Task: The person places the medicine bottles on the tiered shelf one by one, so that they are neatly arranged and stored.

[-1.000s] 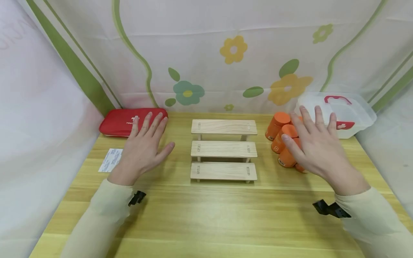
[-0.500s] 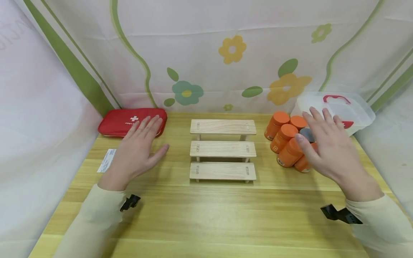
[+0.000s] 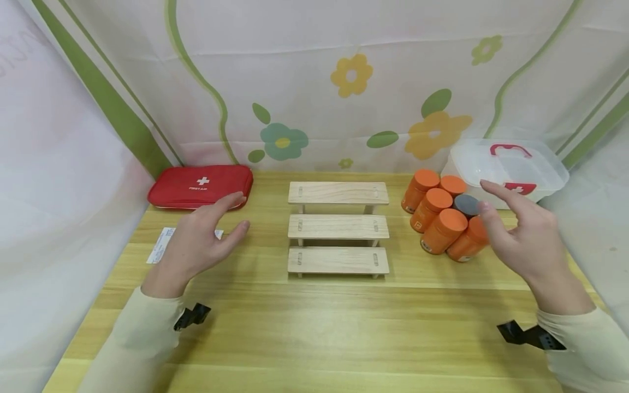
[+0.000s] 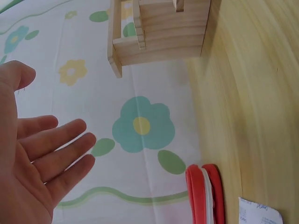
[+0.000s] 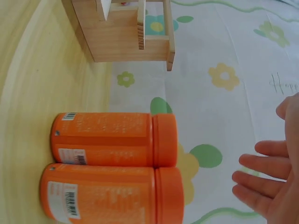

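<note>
My left hand (image 3: 199, 240) hovers above the table's left side, fingers extended and thumb spread, holding nothing. Just beyond it lies a red first aid pouch (image 3: 196, 185) with a white cross. A printed paper slip (image 3: 160, 248) is partly hidden under this hand. Over on the right my right hand (image 3: 533, 243) is held in the air, its fingers relaxed and gripping nothing. Beside it stand several orange bottles (image 3: 444, 229), one with a grey lid (image 3: 467, 204). Behind them is a clear plastic box (image 3: 511, 158) with a red handle, partly covered by the hand.
A three-step wooden rack (image 3: 339, 226) stands mid-table between the hands. The wooden table (image 3: 314, 327) meets a white flowered cloth (image 3: 314, 93) at the back, and white cloth hangs at both sides too.
Both hands have drawn back toward the person and apart, and turned from palm-down to more edge-on. More of the orange bottles and the pouch now shows. The objects have stayed in place.
</note>
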Demonstrator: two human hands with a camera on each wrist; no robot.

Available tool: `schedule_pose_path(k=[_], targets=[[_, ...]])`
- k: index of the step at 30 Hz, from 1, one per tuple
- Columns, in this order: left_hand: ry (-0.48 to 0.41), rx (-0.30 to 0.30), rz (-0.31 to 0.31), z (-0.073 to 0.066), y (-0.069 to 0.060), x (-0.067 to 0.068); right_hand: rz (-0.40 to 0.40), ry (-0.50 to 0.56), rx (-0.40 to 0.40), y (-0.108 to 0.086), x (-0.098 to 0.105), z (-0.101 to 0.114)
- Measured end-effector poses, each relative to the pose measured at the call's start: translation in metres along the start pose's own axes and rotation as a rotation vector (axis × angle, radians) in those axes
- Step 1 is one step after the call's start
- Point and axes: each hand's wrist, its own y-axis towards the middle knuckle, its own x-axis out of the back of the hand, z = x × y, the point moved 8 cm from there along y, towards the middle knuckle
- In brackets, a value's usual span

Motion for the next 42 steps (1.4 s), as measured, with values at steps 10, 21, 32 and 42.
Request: schedule_pose_path(k=[10,21,32,42], targets=[[-0.134,-0.001,0.029,0.0,-0.005,-0.009,0.013,0.161,-0.111,-0.012,0.002,-0.021],[-0.316,0.139,0.255,0.007,-0.017,-0.04,0.076,0.235,-0.295,-0.037,-0.003,-0.052],[-0.443,0.254,0.429,0.01,-0.031,-0.073,0.218,0.272,-0.443,-0.065,-0.017,-0.083],[-0.497,0.313,0.539,0.004,-0.041,-0.1,0.284,0.267,-0.514,-0.083,-0.027,-0.094]])
